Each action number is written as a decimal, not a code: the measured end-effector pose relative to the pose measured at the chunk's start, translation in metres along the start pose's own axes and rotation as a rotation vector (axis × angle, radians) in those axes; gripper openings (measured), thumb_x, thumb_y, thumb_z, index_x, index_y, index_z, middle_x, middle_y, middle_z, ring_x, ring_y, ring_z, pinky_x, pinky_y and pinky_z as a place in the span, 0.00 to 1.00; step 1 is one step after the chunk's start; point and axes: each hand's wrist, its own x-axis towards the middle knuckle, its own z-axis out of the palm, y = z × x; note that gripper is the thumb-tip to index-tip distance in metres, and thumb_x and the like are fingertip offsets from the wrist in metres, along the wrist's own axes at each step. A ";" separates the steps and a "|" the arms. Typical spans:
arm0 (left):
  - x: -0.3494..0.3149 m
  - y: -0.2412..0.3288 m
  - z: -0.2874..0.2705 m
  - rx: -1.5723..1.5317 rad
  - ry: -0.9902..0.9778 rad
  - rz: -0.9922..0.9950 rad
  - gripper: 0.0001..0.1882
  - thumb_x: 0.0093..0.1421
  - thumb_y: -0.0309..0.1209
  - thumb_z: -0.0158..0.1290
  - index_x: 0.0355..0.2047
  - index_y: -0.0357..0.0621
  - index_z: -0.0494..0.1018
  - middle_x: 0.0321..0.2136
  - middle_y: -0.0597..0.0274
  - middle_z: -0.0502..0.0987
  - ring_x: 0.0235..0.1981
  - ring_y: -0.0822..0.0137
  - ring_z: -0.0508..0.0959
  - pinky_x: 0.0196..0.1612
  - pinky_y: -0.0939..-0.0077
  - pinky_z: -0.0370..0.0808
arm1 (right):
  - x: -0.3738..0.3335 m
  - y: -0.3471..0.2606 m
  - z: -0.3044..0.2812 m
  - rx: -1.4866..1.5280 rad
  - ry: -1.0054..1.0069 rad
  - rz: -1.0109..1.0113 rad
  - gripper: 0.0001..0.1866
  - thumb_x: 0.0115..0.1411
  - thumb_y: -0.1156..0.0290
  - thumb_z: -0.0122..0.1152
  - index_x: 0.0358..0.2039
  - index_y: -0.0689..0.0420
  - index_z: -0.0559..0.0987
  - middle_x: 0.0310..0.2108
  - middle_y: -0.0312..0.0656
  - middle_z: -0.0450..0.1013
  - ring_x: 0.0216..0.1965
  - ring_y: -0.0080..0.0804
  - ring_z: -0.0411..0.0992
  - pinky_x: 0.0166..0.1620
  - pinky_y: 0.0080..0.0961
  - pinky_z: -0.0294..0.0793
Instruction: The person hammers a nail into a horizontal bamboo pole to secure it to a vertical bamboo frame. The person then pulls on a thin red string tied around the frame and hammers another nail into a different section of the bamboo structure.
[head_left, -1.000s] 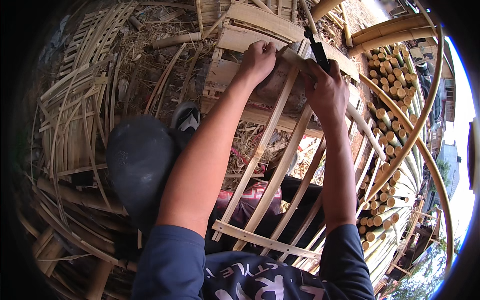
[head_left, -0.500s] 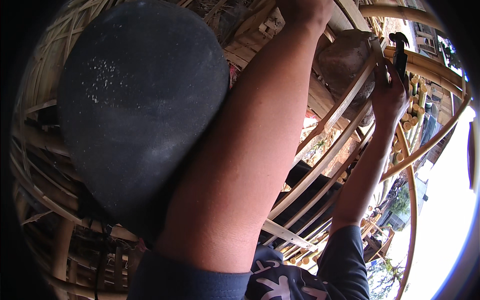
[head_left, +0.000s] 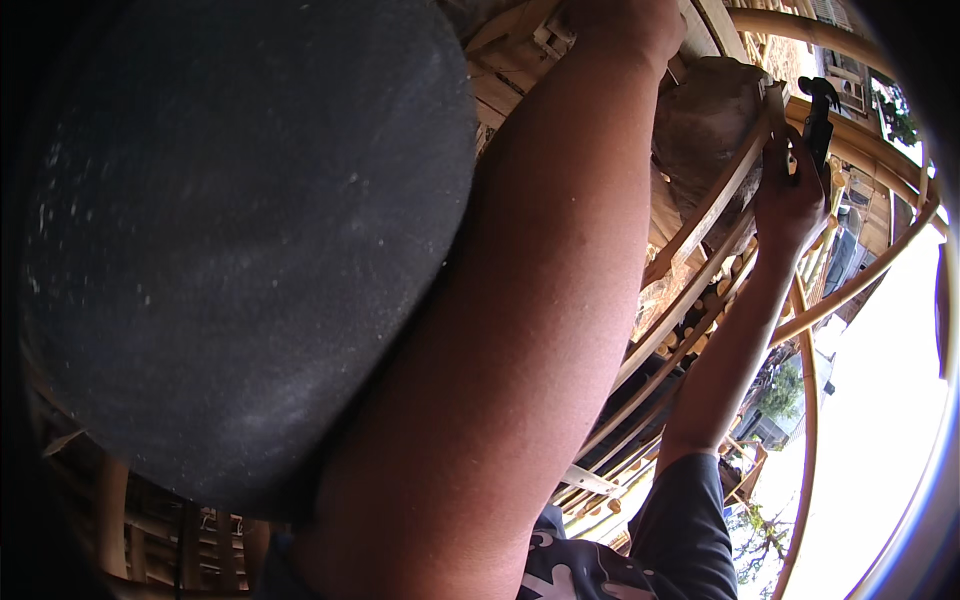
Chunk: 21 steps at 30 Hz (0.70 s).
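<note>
Hammer and right hand shifted right in view since earlier. Hammer's past right edge of stone, head pointing away, handle toward wrist; open gap between head and wood strip. Right fingers gripping hammer, pinching strip; left hand cropped, can't tell.

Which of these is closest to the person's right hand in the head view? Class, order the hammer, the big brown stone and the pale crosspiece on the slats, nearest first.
1. Hammer: in the right hand.
2. Big brown stone: just left of that hand.
3. Pale crosspiece: lower down, by the shirt.
</note>
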 end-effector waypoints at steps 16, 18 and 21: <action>0.002 0.073 -0.023 0.432 -0.680 0.182 0.12 0.62 0.32 0.51 0.40 0.44 0.81 0.41 0.51 0.83 0.46 0.54 0.83 0.46 0.50 0.77 | 0.020 0.019 -0.015 0.040 0.027 0.004 0.13 0.60 0.59 0.68 0.46 0.42 0.85 0.36 0.43 0.78 0.33 0.43 0.81 0.36 0.38 0.81; -0.006 0.068 -0.017 0.357 -0.621 0.241 0.13 0.63 0.33 0.50 0.42 0.44 0.81 0.43 0.52 0.83 0.47 0.55 0.82 0.48 0.52 0.78 | 0.020 0.019 -0.022 0.031 -0.020 0.060 0.13 0.60 0.59 0.68 0.46 0.42 0.85 0.36 0.44 0.78 0.33 0.45 0.81 0.35 0.38 0.81; -0.001 0.070 -0.010 0.453 -0.687 0.331 0.13 0.62 0.33 0.51 0.43 0.46 0.81 0.45 0.52 0.83 0.48 0.54 0.82 0.50 0.54 0.78 | 0.022 0.021 -0.022 0.020 -0.002 0.058 0.13 0.59 0.60 0.68 0.45 0.42 0.85 0.36 0.44 0.77 0.33 0.45 0.81 0.34 0.40 0.81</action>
